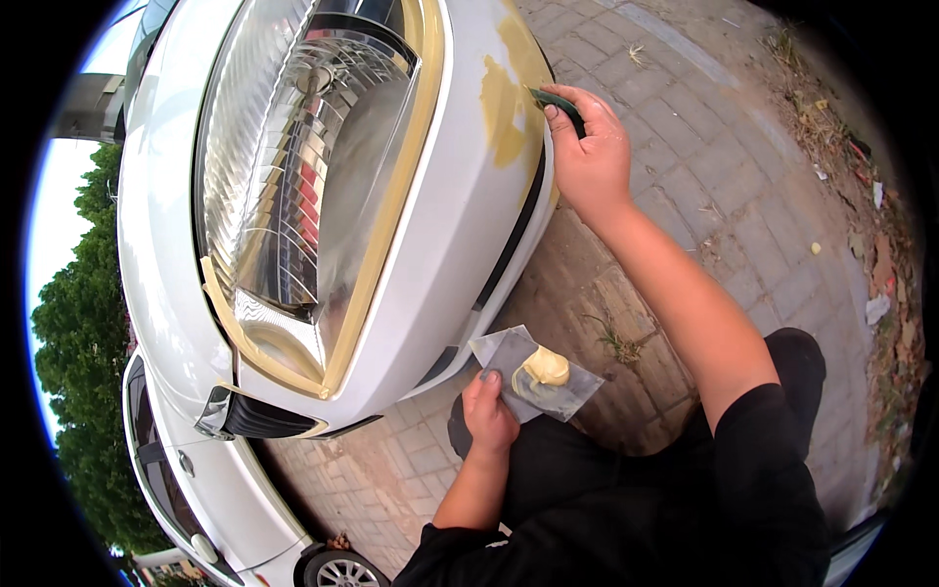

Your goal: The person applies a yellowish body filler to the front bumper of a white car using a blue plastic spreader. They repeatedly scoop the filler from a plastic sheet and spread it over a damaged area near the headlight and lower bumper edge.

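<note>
My right hand (594, 147) grips a dark green putty spreader (564, 105), its edge against the yellow filler (508, 112) on the white bumper (460, 186). The filler lies in uneven patches near the bumper's outer edge. Lower down, my left hand (487, 411) is closed on the near-left side of a flat grey mixing plate (577, 389), thumb on top. A soft mound of pale yellow putty (548, 366) sits on that plate, above my knees. Left of my right hand is the headlight (362, 147), bordered by tan masking tape (377, 284).
The white car body fills the upper left. Another white car (220, 504) stands at lower left, with green trees (83, 323) behind. Grey paving bricks (694, 186) cover the ground. A strip of soil and litter (875, 245) runs along the right.
</note>
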A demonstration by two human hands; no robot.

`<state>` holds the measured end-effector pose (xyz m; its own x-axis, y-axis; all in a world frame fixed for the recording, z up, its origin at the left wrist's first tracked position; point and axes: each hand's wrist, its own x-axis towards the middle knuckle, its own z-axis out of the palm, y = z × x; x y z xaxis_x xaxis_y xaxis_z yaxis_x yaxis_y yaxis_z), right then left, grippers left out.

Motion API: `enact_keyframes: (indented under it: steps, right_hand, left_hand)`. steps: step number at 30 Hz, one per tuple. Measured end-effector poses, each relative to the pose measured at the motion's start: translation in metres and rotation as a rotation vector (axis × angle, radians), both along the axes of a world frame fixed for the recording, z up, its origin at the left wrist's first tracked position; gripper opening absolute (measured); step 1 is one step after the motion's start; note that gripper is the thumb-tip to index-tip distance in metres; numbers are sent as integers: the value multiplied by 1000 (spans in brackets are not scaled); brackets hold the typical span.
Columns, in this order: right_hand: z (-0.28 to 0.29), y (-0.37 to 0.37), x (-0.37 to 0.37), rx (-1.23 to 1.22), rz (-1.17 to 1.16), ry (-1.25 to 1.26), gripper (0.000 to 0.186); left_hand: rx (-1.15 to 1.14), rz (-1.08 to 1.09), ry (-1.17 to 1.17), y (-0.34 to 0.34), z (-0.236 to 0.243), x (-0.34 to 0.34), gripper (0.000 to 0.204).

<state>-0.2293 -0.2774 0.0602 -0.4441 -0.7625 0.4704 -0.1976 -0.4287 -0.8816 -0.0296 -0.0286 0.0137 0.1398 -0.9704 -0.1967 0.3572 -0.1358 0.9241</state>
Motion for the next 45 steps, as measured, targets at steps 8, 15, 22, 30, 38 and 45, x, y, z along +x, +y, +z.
enact_keyframes:
  steps: [8,15,22,30,38,45]
  right_hand:
    - [-2,9,19,-46,56,39,19]
    - [-7,47,42,-148,44,124,18]
    - [-15,76,56,-185,137,134,18]
    - [-27,11,1,-11,-5,-2,21]
    - [-22,-12,-5,-3,127,50,20]
    - [-28,36,24,-34,115,66,18]
  left_hand:
    - [9,17,-6,3,0,6,40]
    - [26,24,16,3,0,10,40]
    - [28,24,40,1,0,9,42]
    - [19,19,87,1,0,5,39]
    - [22,40,85,4,2,7,36]
    - [9,28,93,5,6,7,36]
